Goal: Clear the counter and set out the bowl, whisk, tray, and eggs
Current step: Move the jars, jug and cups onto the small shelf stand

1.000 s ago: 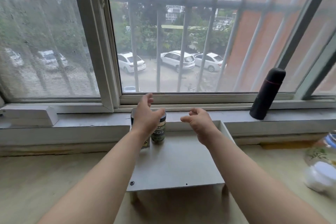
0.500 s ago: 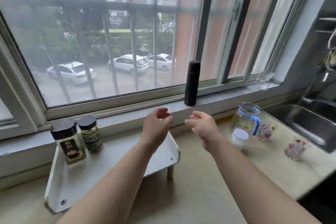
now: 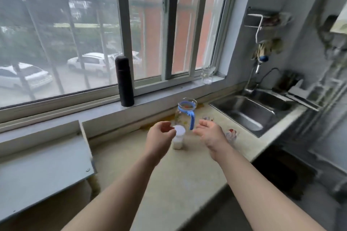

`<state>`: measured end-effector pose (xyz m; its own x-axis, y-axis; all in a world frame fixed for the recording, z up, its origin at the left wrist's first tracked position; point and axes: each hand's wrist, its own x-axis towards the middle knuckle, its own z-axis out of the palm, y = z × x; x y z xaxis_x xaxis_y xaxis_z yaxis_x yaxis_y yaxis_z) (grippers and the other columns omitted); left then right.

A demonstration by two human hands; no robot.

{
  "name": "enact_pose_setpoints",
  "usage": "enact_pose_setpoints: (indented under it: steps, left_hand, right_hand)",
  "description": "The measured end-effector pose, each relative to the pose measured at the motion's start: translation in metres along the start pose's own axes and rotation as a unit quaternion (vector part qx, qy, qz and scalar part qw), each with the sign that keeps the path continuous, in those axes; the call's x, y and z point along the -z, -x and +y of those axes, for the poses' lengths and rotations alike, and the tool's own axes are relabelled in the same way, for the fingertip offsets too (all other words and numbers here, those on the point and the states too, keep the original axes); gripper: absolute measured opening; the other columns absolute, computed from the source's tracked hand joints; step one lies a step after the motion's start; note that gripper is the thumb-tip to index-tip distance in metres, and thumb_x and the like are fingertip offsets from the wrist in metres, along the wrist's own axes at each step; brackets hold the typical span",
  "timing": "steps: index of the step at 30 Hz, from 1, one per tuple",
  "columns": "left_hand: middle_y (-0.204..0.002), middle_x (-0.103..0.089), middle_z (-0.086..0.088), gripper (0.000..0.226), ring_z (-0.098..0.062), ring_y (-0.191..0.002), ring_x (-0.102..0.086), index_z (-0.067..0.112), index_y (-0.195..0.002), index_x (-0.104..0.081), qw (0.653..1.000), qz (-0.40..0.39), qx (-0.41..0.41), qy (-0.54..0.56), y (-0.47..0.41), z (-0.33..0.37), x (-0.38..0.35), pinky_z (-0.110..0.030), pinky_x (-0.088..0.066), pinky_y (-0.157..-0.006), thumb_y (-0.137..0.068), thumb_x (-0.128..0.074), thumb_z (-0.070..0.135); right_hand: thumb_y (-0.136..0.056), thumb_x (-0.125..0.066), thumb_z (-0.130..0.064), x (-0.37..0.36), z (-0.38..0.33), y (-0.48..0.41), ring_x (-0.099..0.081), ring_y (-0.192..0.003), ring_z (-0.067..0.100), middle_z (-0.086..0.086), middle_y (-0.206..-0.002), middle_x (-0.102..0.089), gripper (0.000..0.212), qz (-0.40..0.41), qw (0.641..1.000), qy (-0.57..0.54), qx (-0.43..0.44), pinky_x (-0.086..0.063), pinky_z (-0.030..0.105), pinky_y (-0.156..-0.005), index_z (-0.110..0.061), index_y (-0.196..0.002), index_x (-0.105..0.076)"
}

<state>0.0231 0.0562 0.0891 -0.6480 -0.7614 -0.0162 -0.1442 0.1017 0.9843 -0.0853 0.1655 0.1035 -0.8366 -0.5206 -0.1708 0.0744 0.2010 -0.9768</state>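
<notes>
Both hands are stretched out over the pale yellowish bench (image 3: 187,184), and neither has hold of anything. The left hand (image 3: 161,137) has its fingers and thumb loosely curved into a half-open cup just left of a small jar with a white lid (image 3: 178,139); its fingertips overlap the lid's edge in this view, and whether they touch it cannot be told. The right hand (image 3: 210,135) hangs relaxed, palm turned inward, fingers slightly bent, just right of the jar. Behind the jar, near the wall, stands a glass pitcher with a blue rim and handle (image 3: 185,112). A small printed glass (image 3: 231,135) sits on the bench just right of the right hand, towards the steel sink (image 3: 249,114) set into the bench's far end. A tall black flask (image 3: 124,80) stands upright on the windowsill (image 3: 159,97), and a clear glass (image 3: 207,75) stands further along it by the corner. A white raised shelf (image 3: 43,165) occupies the bench at the left.
</notes>
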Motion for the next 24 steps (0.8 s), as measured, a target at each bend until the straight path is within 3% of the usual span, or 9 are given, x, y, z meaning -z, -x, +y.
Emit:
enact_pose_setpoints:
  steps: [11, 18, 24]
  left_hand:
    - [-0.113, -0.066, -0.007, 0.044, -0.019, -0.101, -0.062, 0.008, -0.128, -0.057, 0.997, 0.031, 0.053, -0.038, -0.025, -0.031, -0.072, -0.025, -0.046, -0.079, -0.085, -0.064, 0.011]
    - [-0.124, -0.059, -0.01, 0.05, -0.021, -0.108, -0.058, 0.009, -0.131, -0.052, 0.992, 0.048, 0.09, -0.074, -0.062, -0.052, -0.081, -0.028, -0.046, -0.086, -0.083, -0.065, 0.011]
    - [-0.135, -0.054, -0.011, 0.064, -0.026, -0.12, -0.053, 0.009, -0.136, -0.048, 0.986, 0.039, 0.121, -0.112, -0.109, -0.07, -0.092, -0.032, -0.044, -0.094, -0.078, -0.073, 0.009]
  right_hand:
    - [-0.083, -0.062, 0.004, 0.089, 0.047, -0.057, -0.052, -0.108, 0.016, 0.015, -0.132, -0.057, 0.054, 0.009, 0.999, 0.023, -0.039, -0.036, 0.023, -0.087, 0.003, -0.135, -0.047]
    - [-0.086, -0.059, 0.005, 0.085, 0.064, -0.095, -0.05, -0.107, 0.015, 0.015, -0.131, -0.055, 0.054, -0.008, 0.997, 0.035, -0.067, -0.035, 0.022, -0.086, 0.001, -0.138, -0.045]
    - [-0.086, -0.061, 0.0, 0.068, 0.071, -0.143, -0.053, -0.103, 0.015, 0.008, -0.116, -0.059, 0.052, -0.012, 0.995, 0.058, -0.081, -0.036, 0.022, -0.084, -0.003, -0.136, -0.049]
